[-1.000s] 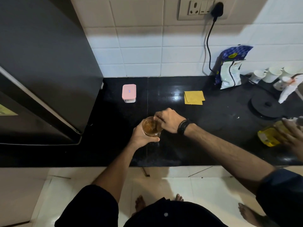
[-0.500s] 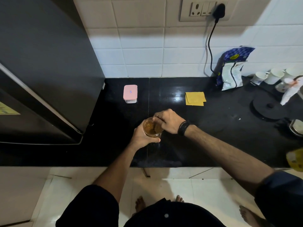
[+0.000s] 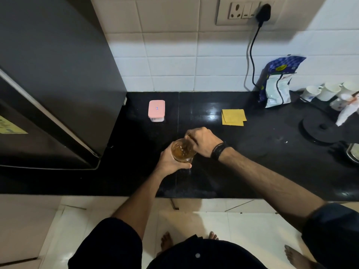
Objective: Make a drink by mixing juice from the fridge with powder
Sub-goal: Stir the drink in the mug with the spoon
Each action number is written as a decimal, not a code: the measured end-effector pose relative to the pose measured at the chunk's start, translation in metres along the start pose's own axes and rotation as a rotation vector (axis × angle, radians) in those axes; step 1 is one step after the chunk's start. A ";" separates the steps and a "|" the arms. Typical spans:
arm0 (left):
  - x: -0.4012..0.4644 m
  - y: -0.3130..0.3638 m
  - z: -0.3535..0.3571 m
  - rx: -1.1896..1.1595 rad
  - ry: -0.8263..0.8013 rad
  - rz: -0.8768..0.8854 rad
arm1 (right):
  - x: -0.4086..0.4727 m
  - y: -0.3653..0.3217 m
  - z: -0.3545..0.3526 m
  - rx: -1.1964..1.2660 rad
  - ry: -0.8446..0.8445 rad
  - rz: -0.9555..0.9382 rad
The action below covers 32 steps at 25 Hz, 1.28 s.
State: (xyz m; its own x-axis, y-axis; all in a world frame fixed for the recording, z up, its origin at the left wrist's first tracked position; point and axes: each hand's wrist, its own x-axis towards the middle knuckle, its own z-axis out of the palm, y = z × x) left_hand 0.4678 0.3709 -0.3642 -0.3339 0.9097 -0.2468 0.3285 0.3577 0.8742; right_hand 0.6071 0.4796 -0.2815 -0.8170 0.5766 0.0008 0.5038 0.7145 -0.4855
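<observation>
At the middle of the glossy black stone countertop (image 3: 262,171), I watch the left hand (image 3: 170,162) wrap its fingers round a clear glass of amber juice (image 3: 182,150), holding it just above or on the surface, I cannot tell which. The right hand (image 3: 204,141), a black band at its wrist, curls closed over the glass's far rim, pinching a thin stirring utensil (image 3: 191,137) I cannot identify. A pink-lidded rectangular plastic container (image 3: 156,110) and folded yellow cloths (image 3: 233,117) lie beyond, a dark grey fridge (image 3: 48,84) standing left.
</observation>
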 end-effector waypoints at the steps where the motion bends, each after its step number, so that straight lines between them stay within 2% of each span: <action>1: 0.000 0.000 0.000 0.001 0.000 0.002 | 0.000 0.001 -0.001 -0.018 -0.009 0.017; 6: 0.001 0.000 0.000 0.017 0.002 -0.007 | 0.002 0.000 0.000 0.055 -0.050 -0.039; 10: 0.000 0.002 -0.001 0.018 -0.004 0.003 | 0.003 0.001 -0.002 -0.011 -0.008 0.047; 14: 0.000 0.002 0.000 0.022 -0.002 0.005 | 0.004 -0.002 -0.004 0.044 -0.128 -0.045; 16: 0.001 0.001 0.000 0.026 0.004 0.001 | 0.005 -0.002 -0.001 0.048 -0.105 -0.092; 19: 0.001 0.001 0.000 0.021 -0.010 0.005 | 0.005 0.000 -0.002 0.008 -0.032 -0.044; 21: 0.001 0.000 0.000 0.015 -0.018 0.009 | 0.004 0.003 -0.005 -0.021 -0.052 -0.005; 24: 0.002 -0.002 0.000 0.008 -0.011 0.007 | 0.002 0.003 -0.004 0.058 -0.109 -0.047; 29: 0.002 0.000 0.001 0.023 0.005 -0.007 | 0.001 0.006 0.001 0.010 0.016 -0.006; 32: 0.003 -0.002 0.001 0.015 0.006 -0.003 | -0.003 0.009 -0.002 0.013 -0.027 0.005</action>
State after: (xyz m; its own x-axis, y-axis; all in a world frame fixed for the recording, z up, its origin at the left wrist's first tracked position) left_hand 0.4671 0.3731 -0.3672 -0.3401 0.9074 -0.2469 0.3408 0.3636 0.8669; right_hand 0.6145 0.4848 -0.2840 -0.8219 0.5691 -0.0249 0.5042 0.7065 -0.4967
